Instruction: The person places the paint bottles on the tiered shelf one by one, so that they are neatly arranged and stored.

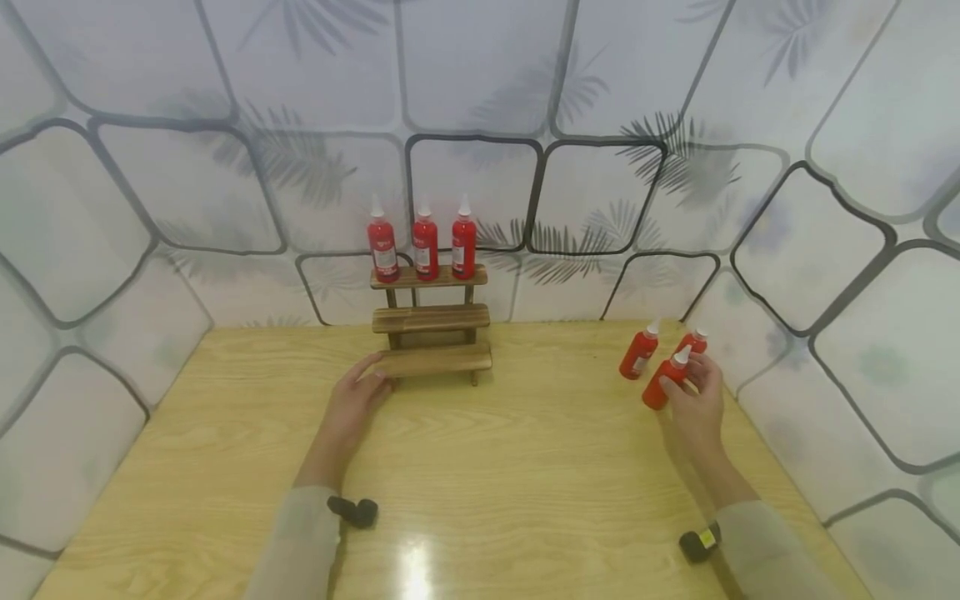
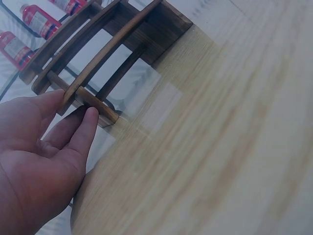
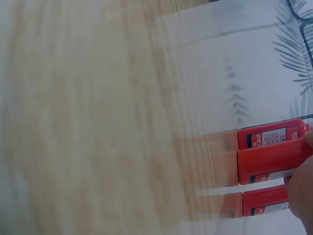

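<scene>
Red bottle [image 1: 657,389] right of the wooden rack [image 1: 431,318] is pinched by the right hand [image 1: 697,404], the left hand [image 1: 358,398] gripping the rack's left end, likely steadying it.

Glare on tabletop [image 1: 540,467], dimmer wrist views

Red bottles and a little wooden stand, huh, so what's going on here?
A person's right hand holds a red bottle at the table's right side, close to two others. Their left hand holds the wooden stand by its lowest step's left end. Three more bottles stand on its top step.
</scene>
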### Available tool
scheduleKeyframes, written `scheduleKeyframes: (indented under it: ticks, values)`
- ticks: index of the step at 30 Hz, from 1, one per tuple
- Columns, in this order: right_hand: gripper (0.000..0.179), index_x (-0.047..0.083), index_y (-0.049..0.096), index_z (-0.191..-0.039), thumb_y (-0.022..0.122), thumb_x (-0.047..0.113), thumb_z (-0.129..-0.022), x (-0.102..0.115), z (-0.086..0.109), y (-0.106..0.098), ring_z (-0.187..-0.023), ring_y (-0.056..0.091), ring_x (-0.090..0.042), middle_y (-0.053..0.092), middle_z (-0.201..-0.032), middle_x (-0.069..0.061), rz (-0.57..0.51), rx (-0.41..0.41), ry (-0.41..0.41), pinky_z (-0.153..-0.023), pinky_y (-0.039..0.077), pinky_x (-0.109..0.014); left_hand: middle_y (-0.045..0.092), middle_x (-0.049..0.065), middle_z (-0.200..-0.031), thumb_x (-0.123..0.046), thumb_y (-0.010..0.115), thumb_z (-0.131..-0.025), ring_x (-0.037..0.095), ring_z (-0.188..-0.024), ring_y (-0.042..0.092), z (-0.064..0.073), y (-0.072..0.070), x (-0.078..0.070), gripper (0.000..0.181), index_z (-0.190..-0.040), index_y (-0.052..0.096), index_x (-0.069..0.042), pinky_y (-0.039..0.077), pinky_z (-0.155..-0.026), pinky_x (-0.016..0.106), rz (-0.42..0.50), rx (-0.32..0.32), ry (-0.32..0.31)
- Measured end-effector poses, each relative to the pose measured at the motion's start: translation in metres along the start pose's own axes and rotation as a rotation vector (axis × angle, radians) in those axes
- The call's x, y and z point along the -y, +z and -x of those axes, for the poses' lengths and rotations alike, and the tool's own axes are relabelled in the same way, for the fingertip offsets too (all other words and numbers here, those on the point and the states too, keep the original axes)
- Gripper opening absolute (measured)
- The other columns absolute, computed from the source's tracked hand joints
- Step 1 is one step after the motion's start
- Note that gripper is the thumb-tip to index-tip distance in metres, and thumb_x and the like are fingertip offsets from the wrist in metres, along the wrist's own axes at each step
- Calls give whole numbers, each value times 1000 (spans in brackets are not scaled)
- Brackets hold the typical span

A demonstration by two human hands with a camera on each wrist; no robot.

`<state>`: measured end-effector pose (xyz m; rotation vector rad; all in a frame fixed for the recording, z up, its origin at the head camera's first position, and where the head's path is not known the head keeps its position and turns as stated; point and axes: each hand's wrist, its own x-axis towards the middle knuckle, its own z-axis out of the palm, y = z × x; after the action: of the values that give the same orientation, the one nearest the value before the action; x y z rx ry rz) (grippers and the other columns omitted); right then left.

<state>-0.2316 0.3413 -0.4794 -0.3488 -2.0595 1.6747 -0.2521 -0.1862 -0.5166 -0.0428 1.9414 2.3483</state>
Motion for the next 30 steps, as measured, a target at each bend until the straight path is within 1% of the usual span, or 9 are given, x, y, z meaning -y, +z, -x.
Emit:
scheduleKeyframes:
  ticks: [4, 7, 8, 11, 16, 18, 24, 27, 30]
  values:
    - [56, 20, 47, -142, 72, 7, -93, 1, 1, 0, -120, 52, -8, 54, -126, 11, 12, 17, -21, -95, 50, -8, 27, 18, -162, -22, 53, -106, 37, -142, 43, 0, 1, 0, 54, -156, 35, -15, 49, -111, 27, 7, -7, -2]
    - [57, 14, 48, -141, 73, 3, -91, 5, 6, 3, -114, 54, -4, 57, -123, 11, -28, 64, -64, -88, 50, -4, 26, 18, -163, -20, 53, -106, 37, -142, 43, 0, 2, 0, 54, -156, 35, -15, 49, -111, 28, 5, -10, -7]
    - [58, 11, 48, -142, 73, 1, -91, 6, 8, 5, -114, 55, -3, 58, -123, 9, -35, 95, -84, -89, 50, -4, 26, 19, -163, -20, 53, -106, 37, -142, 43, 0, 2, -1, 54, -156, 35, -15, 48, -112, 28, 4, -11, -8]
    - [61, 7, 44, -146, 72, 5, -93, 10, 15, 11, -117, 54, 0, 59, -131, -1, 53, 198, -155, -97, 50, -6, 28, 20, -162, -20, 53, -106, 37, -142, 43, 1, 3, -2, 54, -156, 35, -15, 48, -112, 29, 10, -14, -8]
    - [66, 6, 38, -154, 70, 14, -96, 14, 24, 25, -132, 53, -16, 53, -147, -18, 236, 364, -288, -113, 44, -23, 30, 21, -161, -21, 53, -106, 35, -142, 44, 2, 1, -2, 54, -156, 35, -16, 49, -111, 26, -2, -14, -4]
    - [67, 4, 37, -154, 69, 10, -96, 17, 27, 33, -131, 54, -17, 51, -147, -21, 214, 414, -321, -112, 45, -24, 31, 20, -161, -21, 52, -106, 34, -142, 44, 2, 1, -1, 53, -156, 35, -16, 49, -110, 25, -8, -14, -1]
    - [62, -1, 42, -148, 69, -2, -92, 22, 33, 59, -117, 54, 8, 54, -134, -23, 30, 490, -372, -97, 51, -8, 28, 20, -163, -18, 51, -107, 36, -144, 41, 6, 3, -5, 53, -157, 34, -14, 47, -113, 28, 2, -6, -16]
    - [58, -2, 45, -143, 71, -2, -91, 31, 38, 71, -115, 57, 7, 56, -133, -23, -22, 498, -358, -97, 52, -10, 30, 21, -161, -17, 51, -107, 36, -143, 42, 7, 5, -7, 52, -156, 35, -13, 47, -112, 28, 10, -6, -14]
    - [55, -1, 48, -140, 72, -2, -90, 39, 42, 83, -116, 58, 3, 58, -133, -12, -56, 506, -330, -98, 54, -12, 36, 20, -157, -17, 51, -106, 35, -142, 43, 4, 2, -4, 52, -156, 35, -13, 49, -110, 26, 11, -4, 6]
